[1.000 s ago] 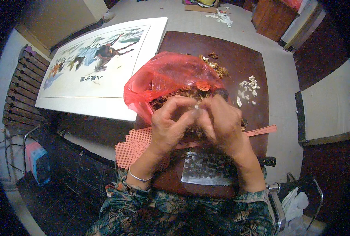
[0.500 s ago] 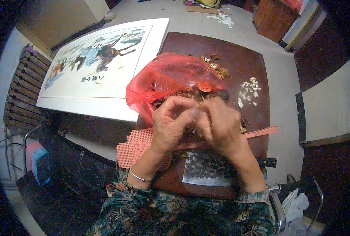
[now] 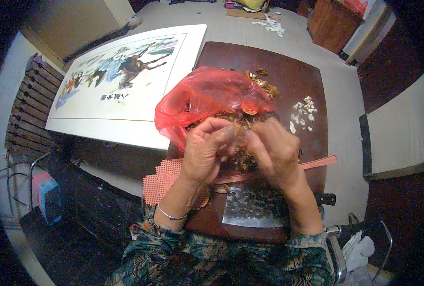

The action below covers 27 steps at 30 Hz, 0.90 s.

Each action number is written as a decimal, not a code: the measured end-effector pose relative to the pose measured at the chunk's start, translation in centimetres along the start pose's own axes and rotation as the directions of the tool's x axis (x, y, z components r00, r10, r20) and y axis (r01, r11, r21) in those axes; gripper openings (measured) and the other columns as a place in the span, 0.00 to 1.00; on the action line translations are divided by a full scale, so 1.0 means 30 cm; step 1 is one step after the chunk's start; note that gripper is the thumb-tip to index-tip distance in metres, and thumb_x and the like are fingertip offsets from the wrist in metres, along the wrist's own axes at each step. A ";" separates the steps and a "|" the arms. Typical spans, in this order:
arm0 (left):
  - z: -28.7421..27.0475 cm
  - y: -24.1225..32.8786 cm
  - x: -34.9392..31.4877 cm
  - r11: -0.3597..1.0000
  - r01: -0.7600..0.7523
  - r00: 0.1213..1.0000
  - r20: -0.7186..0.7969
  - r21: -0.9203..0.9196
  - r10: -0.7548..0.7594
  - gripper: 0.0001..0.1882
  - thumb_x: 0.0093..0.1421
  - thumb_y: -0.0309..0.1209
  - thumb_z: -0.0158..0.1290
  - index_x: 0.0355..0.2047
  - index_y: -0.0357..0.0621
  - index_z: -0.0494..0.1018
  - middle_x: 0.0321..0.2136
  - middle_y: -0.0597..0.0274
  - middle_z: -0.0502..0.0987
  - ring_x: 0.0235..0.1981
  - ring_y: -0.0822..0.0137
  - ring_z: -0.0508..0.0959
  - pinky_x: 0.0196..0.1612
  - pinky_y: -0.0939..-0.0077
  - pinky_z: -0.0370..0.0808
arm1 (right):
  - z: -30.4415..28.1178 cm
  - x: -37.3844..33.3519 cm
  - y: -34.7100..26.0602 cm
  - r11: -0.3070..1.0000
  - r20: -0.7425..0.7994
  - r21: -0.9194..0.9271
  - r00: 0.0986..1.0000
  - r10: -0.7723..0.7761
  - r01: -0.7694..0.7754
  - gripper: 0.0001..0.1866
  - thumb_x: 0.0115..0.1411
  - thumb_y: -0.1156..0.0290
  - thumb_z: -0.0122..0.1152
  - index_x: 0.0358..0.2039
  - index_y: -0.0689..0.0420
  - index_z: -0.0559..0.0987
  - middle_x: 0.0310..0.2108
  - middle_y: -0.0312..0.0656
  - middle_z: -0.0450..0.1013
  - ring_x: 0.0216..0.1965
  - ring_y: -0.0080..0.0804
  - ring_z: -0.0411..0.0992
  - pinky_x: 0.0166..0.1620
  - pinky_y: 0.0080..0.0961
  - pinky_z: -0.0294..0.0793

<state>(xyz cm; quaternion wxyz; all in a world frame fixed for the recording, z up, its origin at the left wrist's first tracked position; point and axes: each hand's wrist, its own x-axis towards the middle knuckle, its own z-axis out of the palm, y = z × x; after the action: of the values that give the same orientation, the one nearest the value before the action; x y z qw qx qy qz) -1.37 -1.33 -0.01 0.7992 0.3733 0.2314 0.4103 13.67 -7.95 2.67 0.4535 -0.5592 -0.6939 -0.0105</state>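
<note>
Above the mouth of a red plastic bag [image 3: 207, 88], my two hands meet at the fingertips. My left hand [image 3: 206, 148] is closed in a pinch, with a small yellowish-brown piece [image 3: 243, 134] at its fingertips. The fingers of my right hand [image 3: 275, 147] curl inward and pinch at that same piece, which is too small and blurred to name. Dark brown, crumbly bits [image 3: 240, 161] lie below the hands and inside the bag. Small whitish, broken pieces [image 3: 303, 112] are spread at the table's right, and a brown heap of bits [image 3: 268, 87] lies beyond the bag.
A cleaver [image 3: 252, 207] lies near my body, its black handle [image 3: 325, 199] under my right forearm. A pink fly swatter [image 3: 162, 183] runs beneath both wrists. A large white picture panel [image 3: 112, 78] covers the left side, next to the dark red table [image 3: 288, 62].
My hands have drawn slightly apart at the fingertips, so the yellowish-brown piece between them now shows. The right hand has turned and shifted a little to the right.
</note>
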 end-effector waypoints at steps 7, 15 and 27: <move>0.030 -0.006 -0.004 0.998 -0.042 0.998 -0.050 0.047 0.044 0.06 0.58 0.26 0.54 0.34 0.37 0.71 0.27 0.62 0.76 0.22 0.77 0.72 0.24 0.87 0.70 | -0.002 0.011 -0.015 0.997 -0.009 0.072 0.999 0.034 -0.033 0.08 0.51 0.75 0.62 0.31 0.61 0.75 0.26 0.46 0.72 0.25 0.42 0.73 0.26 0.32 0.73; 0.011 -0.020 -0.003 0.990 -0.091 0.996 0.031 0.107 0.088 0.07 0.56 0.25 0.56 0.34 0.38 0.72 0.29 0.64 0.77 0.25 0.78 0.73 0.29 0.86 0.71 | -0.013 0.003 0.009 0.995 0.052 0.088 0.998 0.042 -0.047 0.07 0.51 0.74 0.62 0.31 0.61 0.75 0.26 0.46 0.73 0.26 0.42 0.74 0.27 0.33 0.73; 0.006 -0.028 0.001 0.995 -0.053 0.998 -0.009 0.083 0.054 0.06 0.57 0.26 0.55 0.34 0.39 0.71 0.26 0.63 0.76 0.22 0.80 0.71 0.23 0.88 0.67 | -0.002 -0.001 0.014 0.991 0.051 0.105 0.995 0.083 -0.088 0.06 0.53 0.74 0.59 0.31 0.61 0.75 0.25 0.47 0.72 0.25 0.44 0.73 0.28 0.35 0.73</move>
<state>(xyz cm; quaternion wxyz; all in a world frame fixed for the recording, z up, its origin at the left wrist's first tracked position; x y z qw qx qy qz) -0.81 -1.69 -0.57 0.7703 0.4101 0.2426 0.4238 14.04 -7.86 2.48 0.4667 -0.5634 -0.6792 0.0595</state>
